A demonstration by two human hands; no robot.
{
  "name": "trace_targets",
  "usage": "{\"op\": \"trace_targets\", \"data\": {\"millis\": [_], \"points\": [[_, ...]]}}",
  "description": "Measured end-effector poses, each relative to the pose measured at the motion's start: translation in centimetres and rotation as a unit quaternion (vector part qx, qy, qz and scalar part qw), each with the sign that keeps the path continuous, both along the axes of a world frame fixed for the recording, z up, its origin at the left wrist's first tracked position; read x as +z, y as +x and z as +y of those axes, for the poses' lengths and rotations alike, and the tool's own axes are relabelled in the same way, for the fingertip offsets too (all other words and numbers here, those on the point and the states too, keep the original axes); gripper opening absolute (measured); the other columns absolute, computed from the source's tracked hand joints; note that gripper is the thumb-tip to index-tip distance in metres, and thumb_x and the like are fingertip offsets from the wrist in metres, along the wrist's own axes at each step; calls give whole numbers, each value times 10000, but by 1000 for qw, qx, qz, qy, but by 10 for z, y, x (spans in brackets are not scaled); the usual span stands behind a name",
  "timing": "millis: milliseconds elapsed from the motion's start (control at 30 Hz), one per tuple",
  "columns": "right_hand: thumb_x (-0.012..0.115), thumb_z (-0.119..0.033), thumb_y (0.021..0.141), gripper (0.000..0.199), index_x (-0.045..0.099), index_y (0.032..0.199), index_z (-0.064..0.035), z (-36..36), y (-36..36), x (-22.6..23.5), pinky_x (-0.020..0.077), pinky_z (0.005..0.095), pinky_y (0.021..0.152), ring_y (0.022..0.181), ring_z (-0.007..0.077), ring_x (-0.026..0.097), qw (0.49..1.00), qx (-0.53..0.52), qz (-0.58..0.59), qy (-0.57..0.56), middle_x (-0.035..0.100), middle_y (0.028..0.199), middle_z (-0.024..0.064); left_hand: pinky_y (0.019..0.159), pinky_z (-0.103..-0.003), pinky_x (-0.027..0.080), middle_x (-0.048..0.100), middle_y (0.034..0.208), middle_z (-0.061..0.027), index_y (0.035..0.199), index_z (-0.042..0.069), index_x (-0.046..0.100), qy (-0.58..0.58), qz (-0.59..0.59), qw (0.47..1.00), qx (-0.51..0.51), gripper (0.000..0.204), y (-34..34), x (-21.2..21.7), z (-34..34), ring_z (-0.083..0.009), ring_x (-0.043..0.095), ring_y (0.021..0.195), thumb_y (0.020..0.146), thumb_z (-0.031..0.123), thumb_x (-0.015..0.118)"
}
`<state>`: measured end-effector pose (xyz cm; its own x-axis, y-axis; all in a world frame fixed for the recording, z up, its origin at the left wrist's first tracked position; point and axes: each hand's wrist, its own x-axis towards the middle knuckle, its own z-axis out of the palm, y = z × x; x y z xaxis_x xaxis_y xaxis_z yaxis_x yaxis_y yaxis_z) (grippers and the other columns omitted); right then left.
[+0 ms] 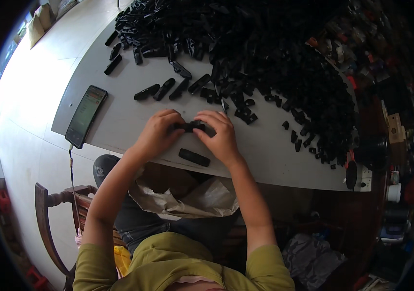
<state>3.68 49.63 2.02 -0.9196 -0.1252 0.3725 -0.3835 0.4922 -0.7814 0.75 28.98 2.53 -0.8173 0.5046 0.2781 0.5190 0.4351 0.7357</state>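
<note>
Over the near part of the table, my left hand (160, 130) and my right hand (218, 135) face each other, fingers closed. Between them they grip a small black plastic part (187, 127), partly covered by the fingers. Just below, by the table's front edge, lies a longer black plastic piece (194, 157) with rounded ends. Beyond my hands are several loose black pieces (164, 89) of similar long shape. Smaller black blocks (245, 115) lie past my right hand.
A large heap of black plastic parts (245, 39) covers the table's far and right side. A phone (85, 116) with a cable lies at the left edge of the table (119, 121). An open pale sack (187, 201) sits at my lap. A wooden chair (47, 218) stands left.
</note>
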Motion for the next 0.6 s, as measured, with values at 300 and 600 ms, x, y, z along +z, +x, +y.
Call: {"op": "trace_targets", "data": {"millis": [300,600], "points": [[763,-65,656,268,679,911,-63,23,22,6,425,341,825,878,235,574,987,-15,36,158,584,935,60,746,-369,501,628,909,-124,895,9,629,30,-16,998,-61,202,-4,-4,0,-317,614,846,715,21,719],[790,-165,695,255,707,909,-53,22,14,-3,435,366,776,840,254,582,989,51,16,141,617,863,59,781,-383,495,629,938,-127,931,14,632,30,8,991,-128,226,-3,-7,6,-321,601,891,726,43,723]]}}
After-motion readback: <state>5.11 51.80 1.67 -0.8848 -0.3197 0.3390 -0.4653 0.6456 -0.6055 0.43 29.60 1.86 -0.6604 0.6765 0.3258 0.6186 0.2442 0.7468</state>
